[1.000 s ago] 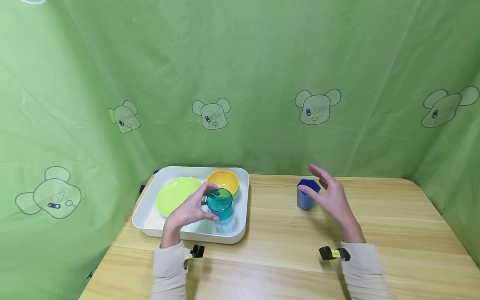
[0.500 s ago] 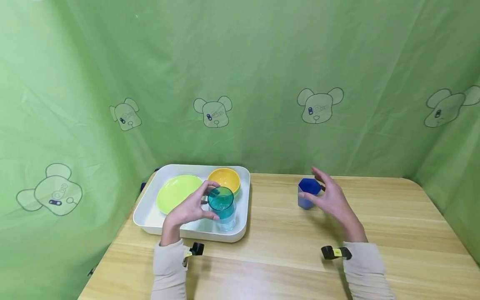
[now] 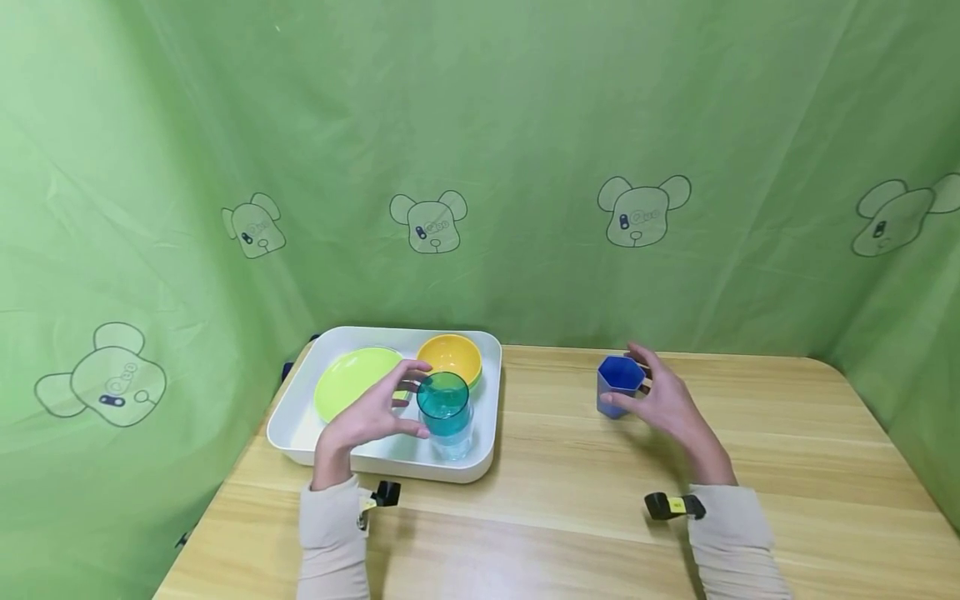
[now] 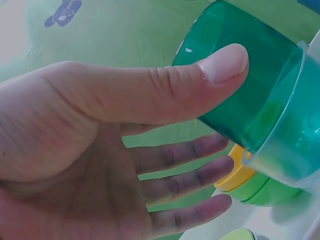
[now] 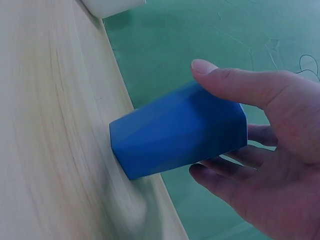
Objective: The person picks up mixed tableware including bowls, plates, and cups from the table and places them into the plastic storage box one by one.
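A teal see-through cup stands stacked in a clear cup, inside the white tray. My left hand is at the left of this stack, fingers spread; in the left wrist view the thumb overlaps the teal cup while the other fingers lie straight. On the table to the right, a blue six-sided cup stands upright. My right hand holds it near its rim, thumb on one side and fingers round the other.
Also in the tray are a lime green plate and a yellow bowl resting on a green one. The wooden table reaches a green curtain at its back and sides.
My left hand has loosened and drawn slightly left from the teal cup, its fingers spreading. The thumb and fingers of my right hand have closed in round the blue cup.
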A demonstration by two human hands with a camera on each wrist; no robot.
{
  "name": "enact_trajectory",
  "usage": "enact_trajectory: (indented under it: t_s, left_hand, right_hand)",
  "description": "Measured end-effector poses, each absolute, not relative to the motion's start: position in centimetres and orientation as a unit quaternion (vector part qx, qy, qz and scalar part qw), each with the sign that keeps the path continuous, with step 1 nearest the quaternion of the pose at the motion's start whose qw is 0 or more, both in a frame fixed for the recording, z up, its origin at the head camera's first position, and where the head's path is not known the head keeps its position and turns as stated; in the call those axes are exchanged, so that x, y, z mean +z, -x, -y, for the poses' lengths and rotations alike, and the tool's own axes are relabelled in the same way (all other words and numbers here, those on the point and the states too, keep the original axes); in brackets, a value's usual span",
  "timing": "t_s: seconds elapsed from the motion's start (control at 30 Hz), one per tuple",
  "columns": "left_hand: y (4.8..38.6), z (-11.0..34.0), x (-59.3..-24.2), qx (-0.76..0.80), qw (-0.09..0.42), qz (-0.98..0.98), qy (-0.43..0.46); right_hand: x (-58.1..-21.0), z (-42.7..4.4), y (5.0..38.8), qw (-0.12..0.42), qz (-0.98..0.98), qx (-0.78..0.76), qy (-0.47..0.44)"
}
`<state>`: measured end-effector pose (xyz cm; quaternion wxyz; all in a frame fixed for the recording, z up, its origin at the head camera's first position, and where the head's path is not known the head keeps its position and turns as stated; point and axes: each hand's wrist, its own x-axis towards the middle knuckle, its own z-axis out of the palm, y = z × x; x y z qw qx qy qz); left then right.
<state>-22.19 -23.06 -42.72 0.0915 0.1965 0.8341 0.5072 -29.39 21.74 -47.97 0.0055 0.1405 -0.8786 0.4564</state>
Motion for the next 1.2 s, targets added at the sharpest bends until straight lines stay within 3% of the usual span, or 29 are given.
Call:
enact_trajectory:
  t_s: [0.3,0.87,1.2]
  left_hand:
    - [22.2,24.1,-42.7,0.527,0.090,-0.822,-0.194]
    - [22.5,25.9,-44.0,0.562,0.052,-0.804,-0.187]
    - [23.1,25.7,-44.3,0.573,-0.036,-0.809,-0.129]
  right_hand:
    - [-48.4,-21.8,29.4,-0.010,0.872,0.473,-0.125]
    - [-48.9,-20.4,29.2,0.012,0.870,0.474,-0.136]
    - [-48.3,-18.9,28.4,0.037,0.869,0.475,-0.134]
